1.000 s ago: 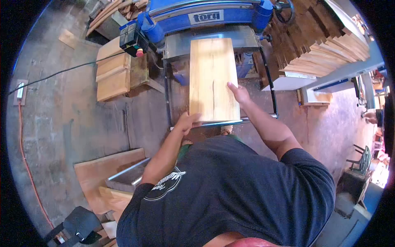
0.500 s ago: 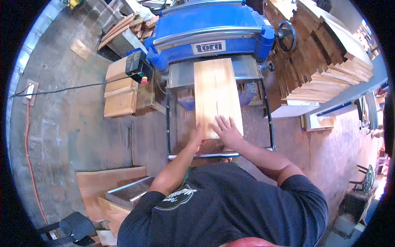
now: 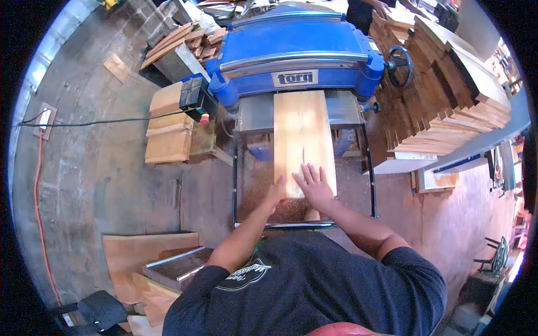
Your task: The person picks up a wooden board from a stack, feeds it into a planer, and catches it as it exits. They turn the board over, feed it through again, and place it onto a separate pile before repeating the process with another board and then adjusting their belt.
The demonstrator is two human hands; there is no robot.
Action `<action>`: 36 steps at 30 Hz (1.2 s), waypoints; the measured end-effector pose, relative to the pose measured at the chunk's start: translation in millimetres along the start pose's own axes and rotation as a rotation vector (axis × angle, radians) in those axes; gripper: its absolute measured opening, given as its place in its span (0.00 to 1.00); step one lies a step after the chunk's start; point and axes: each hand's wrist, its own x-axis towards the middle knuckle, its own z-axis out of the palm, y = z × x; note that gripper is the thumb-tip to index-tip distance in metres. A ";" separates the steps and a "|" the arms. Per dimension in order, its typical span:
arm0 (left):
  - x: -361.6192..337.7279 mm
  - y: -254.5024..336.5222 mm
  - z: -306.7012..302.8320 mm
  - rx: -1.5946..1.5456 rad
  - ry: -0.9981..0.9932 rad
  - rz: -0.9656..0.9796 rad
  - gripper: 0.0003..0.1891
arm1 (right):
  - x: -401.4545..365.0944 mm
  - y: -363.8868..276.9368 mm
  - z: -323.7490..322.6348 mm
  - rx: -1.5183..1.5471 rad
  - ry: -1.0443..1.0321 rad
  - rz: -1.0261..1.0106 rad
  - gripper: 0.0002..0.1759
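Observation:
A pale wooden board point(image 3: 302, 129) lies lengthwise on the metal bed of a blue planer point(image 3: 294, 45), its far end at the opening under the machine's front. My left hand point(image 3: 276, 195) grips the board's near left corner, with part of the fingers hidden beneath it. Flat on top of the board near its right near corner rests my right hand point(image 3: 314, 185), fingers spread.
Stacked boards point(image 3: 448, 117) stand right of the planer, below its handwheel point(image 3: 399, 66). At left are a switch box point(image 3: 196, 96) with a cable and more wood blocks point(image 3: 168, 140). Another person's arm point(image 3: 380, 8) shows at the top right.
The board's far end has met the planer's opening. Both hands remain on its near end. The whole view has shifted slightly, and another person's arm has appeared behind the machine.

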 end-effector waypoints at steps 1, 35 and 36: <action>7.9 8.9 -1.6 -0.003 0.007 0.001 0.29 | 11.4 5.7 -5.8 0.031 -0.026 0.022 0.39; -74.6 -64.1 -212.0 -0.283 0.520 0.276 0.12 | 144.3 -107.7 16.6 0.599 0.100 -0.504 0.22; -69.3 -66.8 -237.3 -0.339 0.607 0.238 0.13 | 161.5 -118.3 23.0 0.595 0.079 -0.528 0.22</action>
